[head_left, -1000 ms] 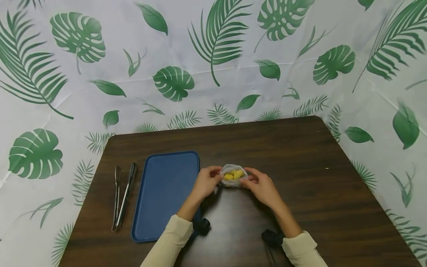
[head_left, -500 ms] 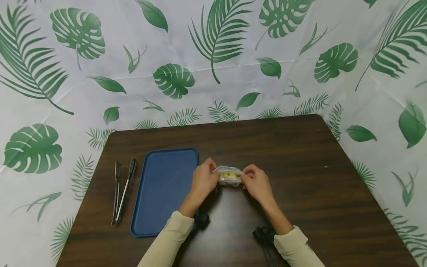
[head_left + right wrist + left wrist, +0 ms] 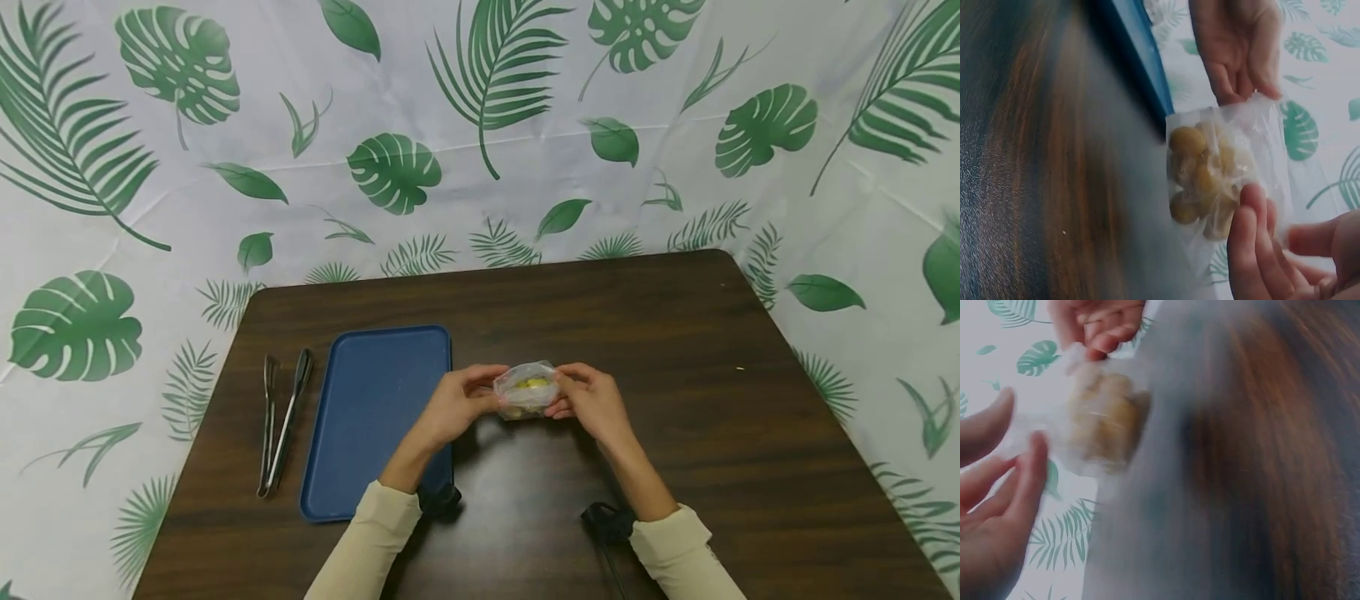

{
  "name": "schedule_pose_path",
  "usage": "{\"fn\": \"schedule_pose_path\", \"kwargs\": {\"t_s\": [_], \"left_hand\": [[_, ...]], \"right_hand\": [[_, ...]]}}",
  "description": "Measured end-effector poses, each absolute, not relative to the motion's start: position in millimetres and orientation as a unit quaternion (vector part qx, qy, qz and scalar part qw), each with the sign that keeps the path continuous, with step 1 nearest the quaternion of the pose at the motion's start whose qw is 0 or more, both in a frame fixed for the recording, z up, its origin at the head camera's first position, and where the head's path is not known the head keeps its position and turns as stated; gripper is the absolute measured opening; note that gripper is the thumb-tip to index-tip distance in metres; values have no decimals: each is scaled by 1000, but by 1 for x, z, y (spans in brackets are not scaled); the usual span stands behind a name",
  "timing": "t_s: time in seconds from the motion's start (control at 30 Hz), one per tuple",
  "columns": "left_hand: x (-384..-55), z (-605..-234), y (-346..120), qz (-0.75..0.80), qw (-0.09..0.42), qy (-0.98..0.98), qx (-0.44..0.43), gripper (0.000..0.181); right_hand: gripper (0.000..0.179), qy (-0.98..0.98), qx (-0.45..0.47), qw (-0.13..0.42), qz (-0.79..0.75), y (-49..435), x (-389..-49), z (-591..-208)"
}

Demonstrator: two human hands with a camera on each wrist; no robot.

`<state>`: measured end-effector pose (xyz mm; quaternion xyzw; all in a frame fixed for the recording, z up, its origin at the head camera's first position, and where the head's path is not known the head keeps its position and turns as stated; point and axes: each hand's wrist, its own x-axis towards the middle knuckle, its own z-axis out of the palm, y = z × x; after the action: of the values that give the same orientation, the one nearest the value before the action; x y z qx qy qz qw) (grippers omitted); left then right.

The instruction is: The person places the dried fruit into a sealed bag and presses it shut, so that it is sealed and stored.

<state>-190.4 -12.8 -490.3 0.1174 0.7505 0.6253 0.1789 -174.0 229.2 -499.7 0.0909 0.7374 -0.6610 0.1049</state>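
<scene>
A clear plastic bag with several small round yellow pieces in it is held up between both hands above the table. Its mouth faces up toward the head camera and gapes. At its left side, my left hand pinches the rim with thumb and fingers. The opposite rim is pinched by my right hand, whose other fingers lie along the bag in the right wrist view. In the left wrist view the bag is blurred. What kind of pieces these are, I cannot tell.
A blue tray lies flat left of the hands. Farther left are metal tongs with their arms apart. The dark wooden table meets a leaf-printed cloth behind. A black wrist device hangs below the right wrist.
The bag's mouth was drawn flatter half a second ago and gapes wider now. Both hands have changed their hold at its rim. Tray and tongs lie as before.
</scene>
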Motion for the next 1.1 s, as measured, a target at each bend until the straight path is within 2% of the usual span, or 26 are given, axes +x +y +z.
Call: {"fn": "schedule_pose_path", "kwargs": {"t_s": [0.13, 0.2, 0.27, 0.4, 0.47, 0.53, 0.73, 0.8, 0.97, 1.1], "left_hand": [[-189, -492, -10, 641, 76, 760, 72, 26], [-189, -491, -10, 663, 50, 745, 51, 21], [-189, -489, -11, 696, 58, 715, 42, 22], [-191, -487, -17, 744, 136, 652, 48, 31], [-191, -485, -20, 744, 158, 647, 54, 32], [-190, -484, -21, 730, 152, 665, 54, 28], [-188, -470, -14, 701, 82, 707, 37, 12], [-187, -463, -10, 713, 77, 696, 46, 12], [-186, -443, 0, 740, 81, 665, 61, 12], [-188, -437, 2, 737, 78, 669, 51, 10]], "right_hand": [[41, 717, 27, 130, -684, 236, -169, -496], [42, 711, -13, 135, -690, 239, -166, -494], [40, 714, -42, 121, -688, 241, -163, -491], [29, 729, -48, 52, -681, 242, -161, -489], [26, 731, -46, 29, -680, 243, -161, -488], [25, 730, -45, 23, -682, 245, -161, -488], [19, 696, -22, 45, -716, 252, -159, -488], [16, 649, -32, 52, -758, 256, -159, -489], [31, 521, -105, 87, -842, 268, -161, -499], [32, 581, -95, 120, -799, 269, -162, -511]]}}
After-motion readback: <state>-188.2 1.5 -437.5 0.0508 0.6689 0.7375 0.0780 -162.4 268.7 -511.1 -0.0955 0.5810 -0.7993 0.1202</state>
